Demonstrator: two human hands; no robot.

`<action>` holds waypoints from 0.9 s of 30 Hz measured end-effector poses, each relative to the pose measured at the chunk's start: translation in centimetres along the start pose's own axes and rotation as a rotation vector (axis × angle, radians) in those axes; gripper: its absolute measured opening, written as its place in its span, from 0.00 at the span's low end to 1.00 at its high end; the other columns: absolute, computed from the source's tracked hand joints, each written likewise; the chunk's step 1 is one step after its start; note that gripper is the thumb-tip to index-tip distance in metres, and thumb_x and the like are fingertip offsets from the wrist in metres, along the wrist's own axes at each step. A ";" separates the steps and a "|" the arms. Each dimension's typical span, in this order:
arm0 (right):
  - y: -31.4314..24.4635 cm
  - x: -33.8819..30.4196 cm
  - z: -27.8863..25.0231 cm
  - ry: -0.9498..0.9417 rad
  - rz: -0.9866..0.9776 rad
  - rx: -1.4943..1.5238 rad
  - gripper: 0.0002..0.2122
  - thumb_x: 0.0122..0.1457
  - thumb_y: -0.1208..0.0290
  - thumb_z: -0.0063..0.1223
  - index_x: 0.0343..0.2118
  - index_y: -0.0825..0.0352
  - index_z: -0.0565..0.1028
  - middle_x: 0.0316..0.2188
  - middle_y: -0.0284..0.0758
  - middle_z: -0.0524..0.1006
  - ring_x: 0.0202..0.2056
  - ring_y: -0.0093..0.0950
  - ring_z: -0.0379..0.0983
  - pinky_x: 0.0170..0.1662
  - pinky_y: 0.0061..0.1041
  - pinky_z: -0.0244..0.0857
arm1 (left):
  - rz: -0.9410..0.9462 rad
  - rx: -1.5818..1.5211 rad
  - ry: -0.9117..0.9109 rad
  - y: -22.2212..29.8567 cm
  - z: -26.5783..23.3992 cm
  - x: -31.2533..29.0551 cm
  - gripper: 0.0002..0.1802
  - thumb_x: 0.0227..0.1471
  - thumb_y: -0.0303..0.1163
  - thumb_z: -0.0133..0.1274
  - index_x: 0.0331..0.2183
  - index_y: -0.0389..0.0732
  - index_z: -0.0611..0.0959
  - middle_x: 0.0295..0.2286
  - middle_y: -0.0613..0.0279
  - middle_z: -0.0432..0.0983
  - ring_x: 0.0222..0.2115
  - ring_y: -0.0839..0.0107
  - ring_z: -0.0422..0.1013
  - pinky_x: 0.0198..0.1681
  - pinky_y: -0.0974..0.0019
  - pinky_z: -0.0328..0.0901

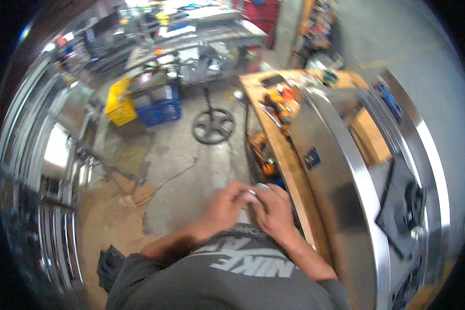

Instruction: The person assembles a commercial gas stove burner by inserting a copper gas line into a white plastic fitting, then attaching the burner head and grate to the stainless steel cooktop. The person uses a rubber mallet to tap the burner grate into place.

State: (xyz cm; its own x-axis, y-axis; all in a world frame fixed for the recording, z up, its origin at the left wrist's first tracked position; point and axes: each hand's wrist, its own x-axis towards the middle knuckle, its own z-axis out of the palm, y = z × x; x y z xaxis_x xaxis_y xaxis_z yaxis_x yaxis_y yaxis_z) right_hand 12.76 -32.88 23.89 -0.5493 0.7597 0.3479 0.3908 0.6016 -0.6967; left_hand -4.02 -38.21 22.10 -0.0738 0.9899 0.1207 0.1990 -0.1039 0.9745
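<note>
A: How do the two grips stand?
B: Both narrow. The left hand [223, 206] and right hand [274, 209] meet in front of the shirt, fingertips pinched together on a small pale piece [251, 192] — too blurred to name.

A: So that piece is between the hands?
B: Yes, above the near end of the bare floor, just left of the wood-topped counter [253, 94].

A: What does the counter carry?
B: Orange-and-black power tools [278, 109] toward its far end, and a long stainless steel housing [323, 142] along its right side. A tan block [373, 138] shows inside the housing, with a black plate [396, 199] nearer.

A: And farther out?
B: A black spoked wheel-shaped base [213, 125] stands on the floor beyond the hands. Left of it are a blue crate [161, 113] and a yellow crate [119, 105], just beside each other. Flattened cardboard [101, 219] lies on the floor at near left — and metal lengths [21, 121] line the far left side.
</note>
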 end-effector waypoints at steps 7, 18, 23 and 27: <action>2.9 -4.1 -2.5 0.138 -0.143 -0.053 0.05 0.58 0.73 0.56 0.33 0.68 0.77 0.30 0.44 0.76 0.36 0.47 0.72 0.40 0.43 0.64 | 0.095 -0.109 0.036 0.9 6.0 -1.0 0.10 0.59 0.33 0.59 0.37 0.35 0.80 0.29 0.63 0.79 0.28 0.79 0.74 0.31 0.70 0.70; 12.6 -11.1 -3.6 0.155 0.339 -0.099 0.10 0.61 0.67 0.51 0.34 0.69 0.79 0.31 0.49 0.77 0.37 0.49 0.74 0.42 0.46 0.66 | 0.188 0.154 -0.295 3.7 10.3 -2.6 0.11 0.56 0.34 0.60 0.35 0.35 0.80 0.28 0.57 0.78 0.28 0.68 0.76 0.32 0.62 0.68; 17.3 -15.4 -3.7 0.028 0.420 -0.288 0.10 0.63 0.66 0.50 0.38 0.67 0.78 0.34 0.49 0.78 0.41 0.51 0.74 0.46 0.47 0.67 | -0.066 -0.226 0.079 1.6 7.3 -0.2 0.09 0.61 0.36 0.56 0.36 0.41 0.78 0.23 0.67 0.72 0.19 0.81 0.67 0.20 0.74 0.62; 21.4 -19.7 -1.9 0.058 0.464 -0.363 0.12 0.63 0.68 0.50 0.47 0.66 0.74 0.40 0.50 0.76 0.43 0.52 0.73 0.49 0.48 0.67 | 0.137 -0.440 0.262 1.2 5.4 5.2 0.16 0.64 0.47 0.50 0.38 0.44 0.75 0.21 0.70 0.68 0.16 0.80 0.62 0.18 0.75 0.58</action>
State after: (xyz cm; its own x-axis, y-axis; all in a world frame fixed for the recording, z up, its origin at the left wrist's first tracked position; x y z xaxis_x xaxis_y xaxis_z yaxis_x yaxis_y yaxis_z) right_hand 33.36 -34.48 3.32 -0.2239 0.9696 0.0991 0.8140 0.2420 -0.5281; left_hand 1.16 -32.62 22.87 -0.3287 0.9131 0.2413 -0.2009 -0.3173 0.9268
